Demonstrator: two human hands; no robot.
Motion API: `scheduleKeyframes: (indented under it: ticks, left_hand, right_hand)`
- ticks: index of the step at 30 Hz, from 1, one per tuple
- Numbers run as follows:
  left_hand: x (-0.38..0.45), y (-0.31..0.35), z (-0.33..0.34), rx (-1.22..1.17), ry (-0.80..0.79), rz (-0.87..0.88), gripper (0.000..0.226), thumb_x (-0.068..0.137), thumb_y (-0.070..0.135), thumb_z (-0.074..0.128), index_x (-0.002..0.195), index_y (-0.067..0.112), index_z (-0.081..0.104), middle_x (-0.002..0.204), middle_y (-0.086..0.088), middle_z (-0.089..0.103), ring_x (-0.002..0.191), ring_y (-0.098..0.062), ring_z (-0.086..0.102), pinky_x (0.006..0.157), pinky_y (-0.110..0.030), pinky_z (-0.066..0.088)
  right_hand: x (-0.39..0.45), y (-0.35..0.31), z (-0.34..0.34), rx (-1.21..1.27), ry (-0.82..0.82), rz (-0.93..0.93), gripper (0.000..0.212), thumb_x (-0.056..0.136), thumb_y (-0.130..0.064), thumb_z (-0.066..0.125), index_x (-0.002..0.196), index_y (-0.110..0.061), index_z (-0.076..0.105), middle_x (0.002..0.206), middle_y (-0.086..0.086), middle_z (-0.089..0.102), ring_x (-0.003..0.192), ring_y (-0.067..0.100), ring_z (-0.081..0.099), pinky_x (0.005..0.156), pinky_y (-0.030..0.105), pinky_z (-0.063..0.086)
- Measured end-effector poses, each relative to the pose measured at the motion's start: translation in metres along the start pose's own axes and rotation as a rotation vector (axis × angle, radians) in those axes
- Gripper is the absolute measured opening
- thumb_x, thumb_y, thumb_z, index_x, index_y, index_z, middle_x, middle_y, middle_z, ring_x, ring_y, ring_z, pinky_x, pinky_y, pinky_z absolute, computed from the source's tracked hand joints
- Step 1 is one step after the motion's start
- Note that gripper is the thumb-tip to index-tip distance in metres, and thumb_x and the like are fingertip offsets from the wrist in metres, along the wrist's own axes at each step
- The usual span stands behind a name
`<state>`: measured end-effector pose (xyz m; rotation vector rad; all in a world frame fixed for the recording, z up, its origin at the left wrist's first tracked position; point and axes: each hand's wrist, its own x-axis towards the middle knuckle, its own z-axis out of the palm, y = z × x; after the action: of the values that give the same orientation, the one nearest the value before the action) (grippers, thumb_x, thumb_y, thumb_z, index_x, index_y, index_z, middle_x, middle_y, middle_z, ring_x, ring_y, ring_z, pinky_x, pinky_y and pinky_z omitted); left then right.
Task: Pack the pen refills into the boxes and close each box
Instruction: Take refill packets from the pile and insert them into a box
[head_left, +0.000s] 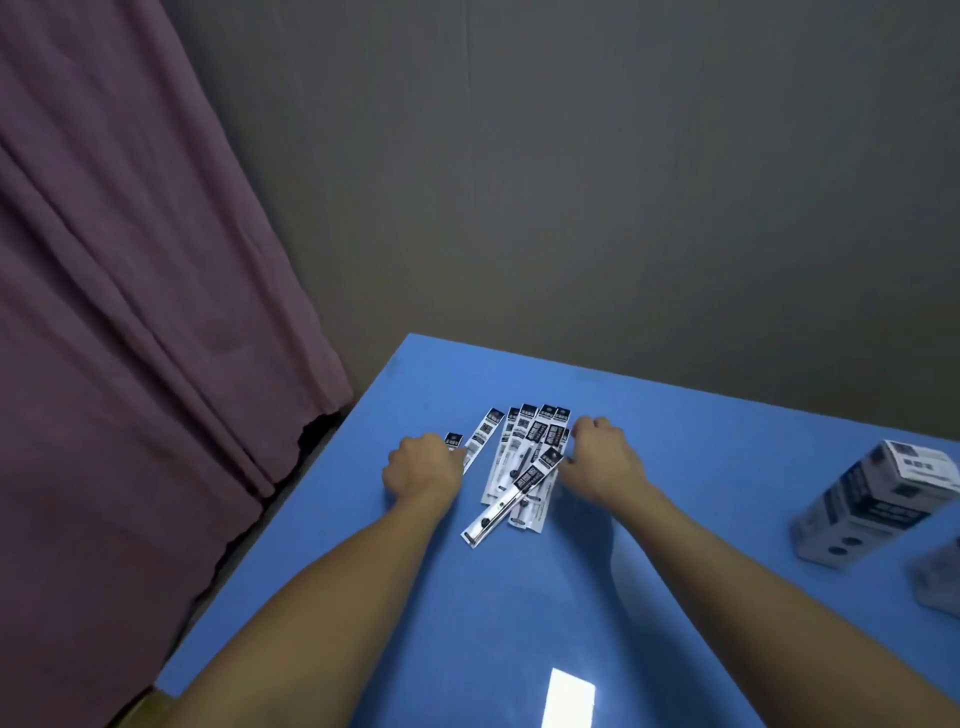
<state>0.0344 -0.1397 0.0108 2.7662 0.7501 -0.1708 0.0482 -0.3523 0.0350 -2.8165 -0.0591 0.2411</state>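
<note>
Two bare forearms reach across a glossy blue table, open space between them. The left hand, fingers curled, touches one refill packet; the right hand pinches the flat black-and-white refill packets fanned between both. A box stands far right. Purple curtain hangs left.

Single view only — a head-worn wide-angle camera, looking forward and down over both forearms onto a blue table from the person's side. The table fills the lower frame at close range; above it the view takes in a grey wall and, at left, a purple curtain — straight lines bow near the edges.
</note>
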Motion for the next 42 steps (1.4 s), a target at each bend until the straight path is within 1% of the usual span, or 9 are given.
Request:
scheduleKeyframes:
  ticks: [3,9,15,19,22,28,34,38,42]
  left_hand:
    - [0.009,0.007,0.002,0.051,-0.017,0.041,0.04,0.09,0.052,0.064,0.108,0.017,0.066,0.116,-0.009,0.062,0.109,-0.03,0.06,0.079,-0.036,0.05]
    - [0.022,0.009,-0.005,0.046,-0.055,0.088,0.024,0.09,0.009,0.058,0.114,0.013,0.063,0.122,-0.01,0.063,0.114,-0.031,0.061,0.087,-0.037,0.052]
    - [0.032,0.003,-0.007,-0.064,-0.168,0.027,0.021,0.088,0.006,0.056,0.108,0.014,0.059,0.122,-0.01,0.06,0.113,-0.032,0.059,0.096,-0.043,0.05]
    - [0.033,-0.001,-0.009,-0.142,-0.2,0.031,0.006,0.089,0.004,0.056,0.091,0.01,0.056,0.119,-0.013,0.062,0.109,-0.032,0.061,0.085,-0.034,0.051]
    - [0.031,-0.003,-0.014,-0.146,-0.225,0.041,0.017,0.089,0.005,0.056,0.076,0.009,0.047,0.116,-0.012,0.064,0.106,-0.03,0.063,0.076,-0.028,0.047]
    - [0.023,-0.009,-0.028,-0.105,-0.245,0.038,0.018,0.084,0.012,0.07,0.097,0.008,0.058,0.116,-0.009,0.064,0.107,-0.026,0.064,0.081,-0.028,0.053]
    - [0.019,-0.006,-0.04,-0.234,-0.171,0.054,0.019,0.082,0.016,0.073,0.096,0.006,0.066,0.105,-0.009,0.066,0.088,-0.024,0.061,0.067,-0.029,0.049]
    - [0.017,0.005,-0.048,-0.367,-0.142,0.183,0.003,0.084,0.013,0.07,0.083,0.016,0.072,0.09,-0.006,0.066,0.084,-0.024,0.065,0.069,-0.031,0.053]
    - [0.015,0.025,-0.052,-0.288,-0.143,0.427,0.016,0.085,0.005,0.061,0.076,0.013,0.073,0.079,-0.01,0.069,0.079,-0.028,0.067,0.058,-0.03,0.046]
  right_hand:
    - [0.003,-0.002,0.002,0.015,0.006,0.033,0.044,0.089,-0.024,0.056,0.13,-0.01,0.047,0.13,0.012,0.048,0.122,0.031,0.046,0.097,0.043,0.047]
    - [0.01,-0.012,0.003,0.028,0.019,0.059,0.045,0.088,-0.024,0.058,0.13,-0.01,0.048,0.13,0.01,0.049,0.122,0.03,0.047,0.098,0.043,0.047]
    - [0.014,-0.021,0.001,0.01,0.023,0.047,0.04,0.087,-0.019,0.058,0.124,-0.009,0.048,0.125,0.01,0.049,0.118,0.03,0.047,0.09,0.039,0.046]
    - [0.012,-0.023,0.002,0.011,0.017,0.037,0.04,0.086,-0.019,0.059,0.124,-0.01,0.048,0.126,0.01,0.049,0.118,0.029,0.047,0.091,0.04,0.047]
    - [0.008,-0.021,0.002,0.01,0.003,0.026,0.041,0.087,-0.021,0.058,0.126,-0.01,0.048,0.126,0.01,0.049,0.118,0.03,0.047,0.093,0.041,0.048]
    - [-0.004,-0.012,0.001,0.018,-0.004,0.013,0.043,0.089,-0.024,0.057,0.129,-0.012,0.048,0.129,0.009,0.048,0.121,0.029,0.046,0.095,0.041,0.047]
    - [-0.014,-0.004,-0.003,0.001,-0.015,0.0,0.042,0.09,-0.024,0.056,0.13,-0.012,0.047,0.13,0.009,0.048,0.12,0.029,0.046,0.095,0.04,0.047]
    - [-0.022,0.006,-0.005,-0.029,-0.042,0.027,0.04,0.09,-0.019,0.054,0.128,-0.012,0.047,0.13,0.008,0.047,0.12,0.028,0.046,0.091,0.038,0.047]
    - [-0.032,0.018,-0.007,-0.005,-0.034,0.082,0.039,0.089,-0.018,0.053,0.126,-0.01,0.047,0.13,0.009,0.048,0.121,0.029,0.047,0.094,0.039,0.048]
